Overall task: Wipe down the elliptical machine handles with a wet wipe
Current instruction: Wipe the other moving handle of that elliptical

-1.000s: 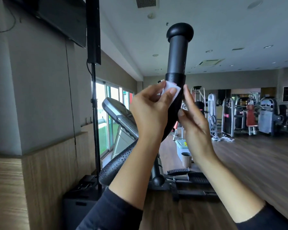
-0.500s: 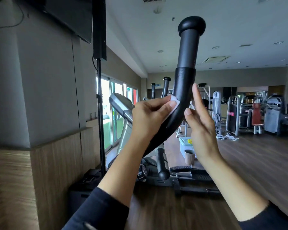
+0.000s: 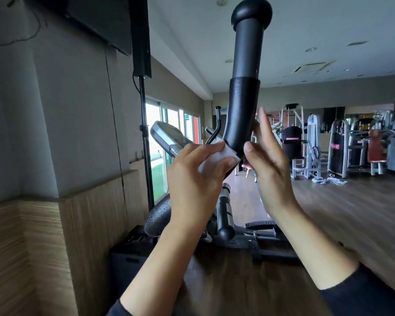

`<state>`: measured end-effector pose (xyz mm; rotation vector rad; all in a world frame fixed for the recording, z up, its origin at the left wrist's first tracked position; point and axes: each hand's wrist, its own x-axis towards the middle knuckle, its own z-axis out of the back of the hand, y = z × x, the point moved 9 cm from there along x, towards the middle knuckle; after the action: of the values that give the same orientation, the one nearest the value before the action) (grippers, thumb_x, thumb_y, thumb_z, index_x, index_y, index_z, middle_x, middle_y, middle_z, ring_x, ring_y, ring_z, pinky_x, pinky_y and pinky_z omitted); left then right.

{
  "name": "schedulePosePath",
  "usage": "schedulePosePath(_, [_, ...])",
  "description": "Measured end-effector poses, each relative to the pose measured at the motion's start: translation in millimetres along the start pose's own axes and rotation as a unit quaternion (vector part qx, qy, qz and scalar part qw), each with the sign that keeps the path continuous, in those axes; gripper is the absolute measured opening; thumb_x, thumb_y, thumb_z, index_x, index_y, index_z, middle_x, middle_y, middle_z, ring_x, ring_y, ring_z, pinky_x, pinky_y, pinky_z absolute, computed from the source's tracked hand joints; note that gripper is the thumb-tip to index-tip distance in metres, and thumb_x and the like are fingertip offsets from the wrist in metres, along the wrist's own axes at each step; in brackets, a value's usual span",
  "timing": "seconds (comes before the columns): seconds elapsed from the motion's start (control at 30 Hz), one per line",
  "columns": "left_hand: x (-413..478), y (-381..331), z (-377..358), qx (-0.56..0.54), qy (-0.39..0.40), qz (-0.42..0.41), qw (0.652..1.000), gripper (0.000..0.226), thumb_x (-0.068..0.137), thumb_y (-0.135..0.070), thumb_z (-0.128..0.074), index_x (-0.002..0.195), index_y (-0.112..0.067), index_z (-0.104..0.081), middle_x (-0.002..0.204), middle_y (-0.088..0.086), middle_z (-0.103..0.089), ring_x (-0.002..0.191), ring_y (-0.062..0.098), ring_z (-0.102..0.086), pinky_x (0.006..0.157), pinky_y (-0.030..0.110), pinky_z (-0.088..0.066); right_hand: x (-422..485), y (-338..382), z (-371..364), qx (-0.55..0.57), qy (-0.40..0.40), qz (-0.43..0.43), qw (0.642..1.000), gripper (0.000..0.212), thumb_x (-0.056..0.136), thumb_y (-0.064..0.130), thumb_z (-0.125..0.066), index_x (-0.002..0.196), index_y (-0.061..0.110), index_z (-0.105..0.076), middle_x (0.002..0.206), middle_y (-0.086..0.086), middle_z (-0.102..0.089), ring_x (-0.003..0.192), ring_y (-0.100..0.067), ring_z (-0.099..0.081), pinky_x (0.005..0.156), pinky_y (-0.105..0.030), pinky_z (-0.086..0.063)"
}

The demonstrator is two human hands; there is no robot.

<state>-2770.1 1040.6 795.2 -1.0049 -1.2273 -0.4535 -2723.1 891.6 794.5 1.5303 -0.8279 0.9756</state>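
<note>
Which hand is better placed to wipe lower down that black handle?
Left. The left hand already holds the wipe against the handle at its bend. The right hand is open beside it, holding nothing.

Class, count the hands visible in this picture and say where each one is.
2. The left hand holds the white wipe against the bend of the black handle; the right hand is open just right of the handle. None seems hidden.
</note>
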Motion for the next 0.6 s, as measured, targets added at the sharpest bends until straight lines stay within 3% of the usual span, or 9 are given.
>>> schedulePosePath(0.07, [-9,-3,2,0.023,-0.026,-0.029,0.999,0.023,0.073,-0.023,-0.082,0.095,-0.021,-0.076,0.086,-0.003,-0.068,0.079,0.013,-0.064,0.072,0.033,-0.052,2,-1,2,0.012,0.009,0.008,1.0,0.064,0.096,-0.002,-0.047,0.143,0.03,-0.018,0.153,0.004,-0.031,0.126,0.011,-0.044,0.097,-0.009,-0.037])
schedulePosePath(0.17, [-29,-2,15,0.102,-0.067,-0.068,0.99,0.024,0.071,-0.02,-0.083,0.094,-0.022,-0.076,0.094,-0.006,-0.069,0.086,0.013,-0.066,0.076,0.028,-0.052,6,-2,1,0.03,0.034,0.024,0.999,0.065,0.095,0.0,-0.05,0.141,0.036,-0.023,0.155,0.002,-0.032,0.132,-0.002,-0.043,0.099,-0.013,-0.039])
schedulePosePath(0.27, [-37,-3,19,0.135,-0.096,-0.066,0.984,0.029,0.069,-0.021,-0.083,0.097,-0.022,-0.075,0.098,-0.008,-0.069,0.088,0.015,-0.066,0.079,0.025,-0.05,8,-8,2,0.049,0.059,0.026,0.997,0.064,0.096,0.002,-0.051,0.142,0.037,-0.025,0.152,0.005,-0.036,0.11,0.001,-0.052,0.093,-0.012,-0.04])
schedulePosePath(0.33, [-35,-10,12,0.136,-0.119,-0.054,0.982,0.026,0.068,-0.021,-0.083,0.093,-0.021,-0.075,0.094,-0.01,-0.068,0.087,0.015,-0.065,0.078,0.022,-0.048,9,-12,3,0.052,0.066,0.031,0.996,0.063,0.096,0.004,-0.051,0.145,0.033,-0.024,0.125,0.008,-0.059,0.081,0.002,-0.051,0.081,-0.008,-0.038])
schedulePosePath(0.4, [-33,-20,-1,0.145,-0.142,-0.042,0.978,0.023,0.068,-0.022,-0.083,0.089,-0.023,-0.073,0.089,-0.011,-0.064,0.084,0.017,-0.062,0.074,0.023,-0.046,10,-18,4,0.057,0.072,0.033,0.995,0.062,0.097,0.008,-0.052,0.147,0.032,-0.024,0.078,0.015,-0.054,0.062,-0.005,-0.037,0.065,-0.009,-0.033])
schedulePosePath(0.43, [-34,-23,-5,0.153,-0.156,-0.037,0.975,0.023,0.068,-0.021,-0.083,0.087,-0.025,-0.07,0.087,-0.011,-0.062,0.083,0.018,-0.061,0.073,0.023,-0.045,10,-19,2,0.07,0.078,0.032,0.994,0.063,0.097,0.007,-0.051,0.147,0.031,-0.021,0.07,0.019,-0.05,0.06,-0.003,-0.034,0.063,-0.009,-0.031])
schedulePosePath(0.5, [-41,-24,-8,0.175,-0.183,-0.043,0.967,0.025,0.069,-0.018,-0.082,0.087,-0.025,-0.066,0.087,-0.011,-0.059,0.083,0.018,-0.06,0.073,0.02,-0.043,11,-21,0,0.102,0.09,0.029,0.99,0.067,0.097,0.001,-0.048,0.147,0.029,-0.013,0.074,0.026,-0.057,0.065,0.004,-0.047,0.069,-0.007,-0.037])
schedulePosePath(0.57, [-55,-19,-2,0.214,-0.207,-0.056,0.953,0.025,0.069,-0.016,-0.082,0.088,-0.021,-0.067,0.091,-0.008,-0.062,0.085,0.018,-0.061,0.076,0.016,-0.044,14,-24,-1,0.12,0.106,0.028,0.987,0.067,0.096,0.002,-0.05,0.148,0.027,-0.016,0.104,0.026,-0.063,0.087,0.003,-0.059,0.087,-0.014,-0.043])
schedulePosePath(0.6, [-61,-17,1,0.233,-0.218,-0.063,0.946,0.025,0.068,-0.016,-0.083,0.088,-0.02,-0.068,0.094,-0.006,-0.064,0.087,0.018,-0.062,0.077,0.017,-0.046,15,-26,0,0.119,0.111,0.03,0.986,0.066,0.095,0.005,-0.051,0.149,0.027,-0.02,0.11,0.022,-0.062,0.092,0.0,-0.059,0.091,-0.019,-0.044])
